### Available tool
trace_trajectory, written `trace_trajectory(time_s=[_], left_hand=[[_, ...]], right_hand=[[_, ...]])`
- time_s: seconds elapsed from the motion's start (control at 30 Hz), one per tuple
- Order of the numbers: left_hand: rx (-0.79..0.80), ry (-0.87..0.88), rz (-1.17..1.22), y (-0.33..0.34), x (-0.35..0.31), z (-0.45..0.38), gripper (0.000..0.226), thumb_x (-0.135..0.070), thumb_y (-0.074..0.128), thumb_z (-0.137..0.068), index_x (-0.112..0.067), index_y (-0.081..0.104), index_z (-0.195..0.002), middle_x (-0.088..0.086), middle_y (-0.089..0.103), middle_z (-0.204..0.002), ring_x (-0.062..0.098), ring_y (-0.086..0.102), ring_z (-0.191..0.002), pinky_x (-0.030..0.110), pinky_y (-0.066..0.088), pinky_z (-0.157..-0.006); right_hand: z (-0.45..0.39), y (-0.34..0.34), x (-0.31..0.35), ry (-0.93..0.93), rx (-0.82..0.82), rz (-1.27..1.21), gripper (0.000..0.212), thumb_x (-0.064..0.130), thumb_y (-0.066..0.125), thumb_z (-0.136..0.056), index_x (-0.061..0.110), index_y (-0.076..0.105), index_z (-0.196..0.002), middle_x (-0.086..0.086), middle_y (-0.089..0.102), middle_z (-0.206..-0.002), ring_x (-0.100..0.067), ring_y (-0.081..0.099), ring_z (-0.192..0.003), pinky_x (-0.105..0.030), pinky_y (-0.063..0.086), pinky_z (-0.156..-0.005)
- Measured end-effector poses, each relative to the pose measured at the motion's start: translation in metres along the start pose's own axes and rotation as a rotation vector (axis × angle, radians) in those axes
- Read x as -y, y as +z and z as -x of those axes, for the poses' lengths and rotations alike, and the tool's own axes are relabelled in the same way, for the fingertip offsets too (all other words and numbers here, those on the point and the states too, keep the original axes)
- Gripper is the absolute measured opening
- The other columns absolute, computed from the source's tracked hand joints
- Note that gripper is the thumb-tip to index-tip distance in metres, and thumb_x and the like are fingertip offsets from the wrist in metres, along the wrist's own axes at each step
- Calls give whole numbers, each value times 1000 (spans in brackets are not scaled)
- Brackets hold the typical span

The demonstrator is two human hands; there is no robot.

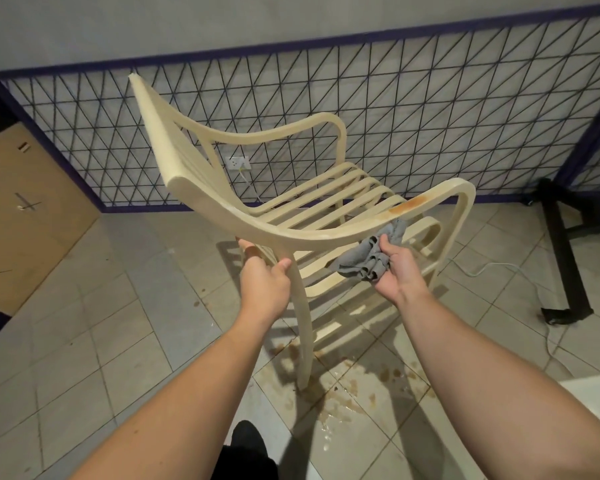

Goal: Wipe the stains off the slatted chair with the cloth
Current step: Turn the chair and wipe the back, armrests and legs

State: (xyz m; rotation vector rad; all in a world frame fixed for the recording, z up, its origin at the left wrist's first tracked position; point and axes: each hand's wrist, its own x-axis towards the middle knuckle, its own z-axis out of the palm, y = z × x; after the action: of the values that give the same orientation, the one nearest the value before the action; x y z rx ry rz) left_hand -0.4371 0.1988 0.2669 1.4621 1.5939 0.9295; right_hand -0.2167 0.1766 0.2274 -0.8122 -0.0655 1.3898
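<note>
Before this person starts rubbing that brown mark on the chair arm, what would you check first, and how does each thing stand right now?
1. Cloth in hand: ok. The right hand grips the bunched grey cloth.
2. Chair steadied: ok. The left hand holds the slatted chair by its frame, fingers curled round it.
3. Stain within reach: ok. The brown stain lies on the near armrest, just above the cloth.
4. Cloth on the stain: not ok. It sits below the armrest, not on the mark.
5. Cloth damp or dry: cannot tell.
6. Floor footing: not ok. Brown spill marks the tiles under the chair.
</note>
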Motion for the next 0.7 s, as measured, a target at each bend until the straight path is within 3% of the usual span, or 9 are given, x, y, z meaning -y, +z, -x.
trace_trajectory(time_s=[0.07,0.13,0.2,0.27,0.37,0.43,0.6,0.7], left_hand=[[-8,-17,-11,-6,-4,-4,56,-17,61,-99,-2,36,-147,9,64,-125,26,59,-117,41,48,-104],[3,-38,-29,-14,-5,-8,30,-15,59,-101,-3,50,-127,8,63,-110,27,60,-106,36,49,-92],[32,-28,-26,-22,-2,-11,14,-14,58,-101,-12,48,-111,9,63,-103,27,61,-101,34,47,-84],[57,-5,-30,-30,2,-15,15,-14,57,-101,-15,47,-113,9,63,-104,26,62,-101,37,49,-84],[77,22,33,-44,12,-25,33,-13,56,-99,-18,49,-130,3,64,-113,25,62,-110,48,54,-98],[91,12,46,-55,18,-31,41,-11,54,-101,-20,47,-140,-3,62,-120,24,61,-114,46,53,-101],[142,-16,58,-75,33,-51,39,-21,58,-97,-17,52,-135,-2,59,-132,29,60,-120,50,54,-99],[166,-24,68,-78,32,-57,49,-27,63,-94,-18,52,-141,-5,56,-139,27,58,-125,49,54,-100]], right_hand=[[0,6,-4,4,6,-3,14,17,49,-102,8,59,-107,-15,69,-101,-30,67,-100,-57,57,-82],[2,9,-9,14,2,11,15,17,49,-102,7,60,-105,-15,70,-101,-31,67,-101,-58,53,-90],[6,10,-13,32,-12,18,18,18,50,-101,6,60,-111,-19,68,-113,-35,65,-110,-60,49,-95],[11,11,-18,45,-20,17,22,18,50,-101,5,59,-116,-22,65,-121,-38,62,-114,-61,46,-100],[21,20,-31,38,-10,14,22,19,48,-103,5,60,-115,-21,67,-115,-37,63,-109,-59,46,-99],[29,27,-43,44,-11,11,22,21,46,-104,7,62,-111,-19,68,-111,-36,64,-105,-56,47,-97],[42,26,-68,75,-37,23,33,24,46,-104,5,57,-128,-21,66,-120,-34,64,-108,-51,51,-89],[42,24,-68,48,-25,28,29,21,42,-105,11,56,-128,-16,65,-122,-30,63,-110,-50,49,-94]])
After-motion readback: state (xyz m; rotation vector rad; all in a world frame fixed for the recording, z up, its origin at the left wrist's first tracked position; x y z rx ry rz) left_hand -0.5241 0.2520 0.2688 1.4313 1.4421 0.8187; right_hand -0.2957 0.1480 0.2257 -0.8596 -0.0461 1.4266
